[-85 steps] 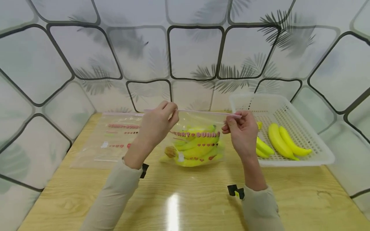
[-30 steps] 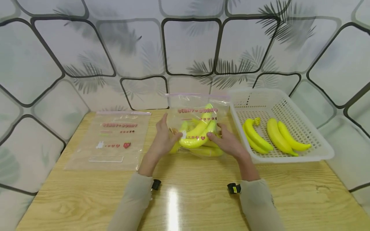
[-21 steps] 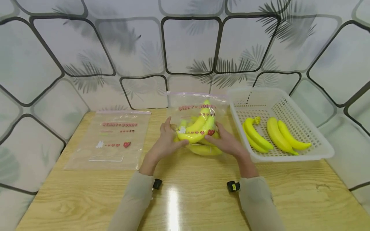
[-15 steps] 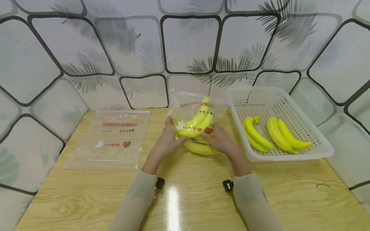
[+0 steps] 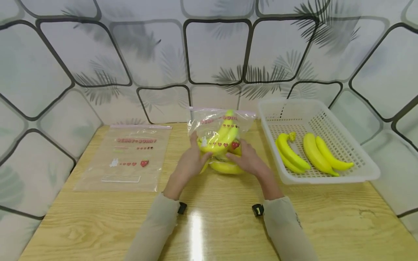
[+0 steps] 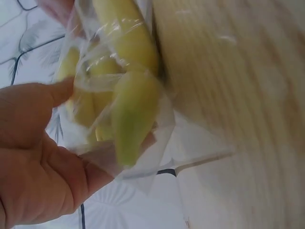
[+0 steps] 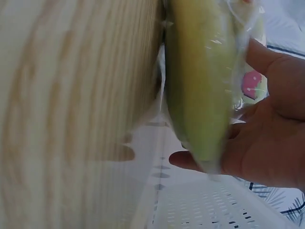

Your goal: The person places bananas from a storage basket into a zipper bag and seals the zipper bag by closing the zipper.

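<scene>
The left hand [image 5: 190,159] and the right hand [image 5: 249,159] grip the filled bag [image 5: 208,127], a clear printed zip pouch, from opposite sides at its lower half. Both thumbs point inward across the front face; the fingers extend around the sides and behind, pinching the plastic and the bagged bananas [image 5: 225,135] between thumb and fingers. Some fingertips are hidden by the bag. The filled bag is at the centre of the wooden table [image 5: 225,224], near the patterned wall covering [image 5: 217,50], with its zip strip [image 5: 222,110] along the upper edge. Whether its underside bears on the table cannot be told. Left of the left hand, the flat bag [image 5: 128,156] lies on the table with its zip edge toward the wall covering. Right of the right hand, the white perforated basket [image 5: 330,180] holds loose bananas [image 5: 318,154] in two groups. Each forearm, in a light sleeve [image 5: 285,221], carries a black wrist device [image 5: 258,210].
</scene>
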`<control>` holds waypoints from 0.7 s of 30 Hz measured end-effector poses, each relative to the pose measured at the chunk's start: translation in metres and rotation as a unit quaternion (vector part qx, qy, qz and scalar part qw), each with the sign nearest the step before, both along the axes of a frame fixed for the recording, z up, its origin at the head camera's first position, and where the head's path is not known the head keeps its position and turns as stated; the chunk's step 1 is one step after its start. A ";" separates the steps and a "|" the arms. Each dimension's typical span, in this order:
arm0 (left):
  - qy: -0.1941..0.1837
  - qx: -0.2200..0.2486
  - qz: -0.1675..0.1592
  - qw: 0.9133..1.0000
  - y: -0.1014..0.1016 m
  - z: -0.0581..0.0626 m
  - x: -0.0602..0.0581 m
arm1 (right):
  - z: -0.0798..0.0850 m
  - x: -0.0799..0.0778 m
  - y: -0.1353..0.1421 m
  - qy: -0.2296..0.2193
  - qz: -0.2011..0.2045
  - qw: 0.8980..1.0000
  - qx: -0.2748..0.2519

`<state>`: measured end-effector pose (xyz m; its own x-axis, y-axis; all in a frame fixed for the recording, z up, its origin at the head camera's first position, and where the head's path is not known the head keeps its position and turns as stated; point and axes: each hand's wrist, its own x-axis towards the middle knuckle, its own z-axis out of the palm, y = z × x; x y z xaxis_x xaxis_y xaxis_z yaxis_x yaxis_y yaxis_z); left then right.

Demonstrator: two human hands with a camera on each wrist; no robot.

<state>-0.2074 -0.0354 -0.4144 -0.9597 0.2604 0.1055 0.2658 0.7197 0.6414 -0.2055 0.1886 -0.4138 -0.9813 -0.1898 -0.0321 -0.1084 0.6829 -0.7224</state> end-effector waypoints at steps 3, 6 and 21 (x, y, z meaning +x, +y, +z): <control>-0.014 0.044 -0.004 0.999 -0.003 -0.001 -0.002 | -0.002 0.001 0.001 0.003 0.028 1.000 -0.014; -0.034 0.060 -0.008 0.998 -0.005 -0.002 -0.005 | -0.003 0.000 0.002 -0.001 0.047 0.999 -0.005; -0.068 0.034 -0.030 0.997 -0.021 -0.012 -0.014 | -0.016 -0.009 0.014 0.023 0.104 0.994 0.011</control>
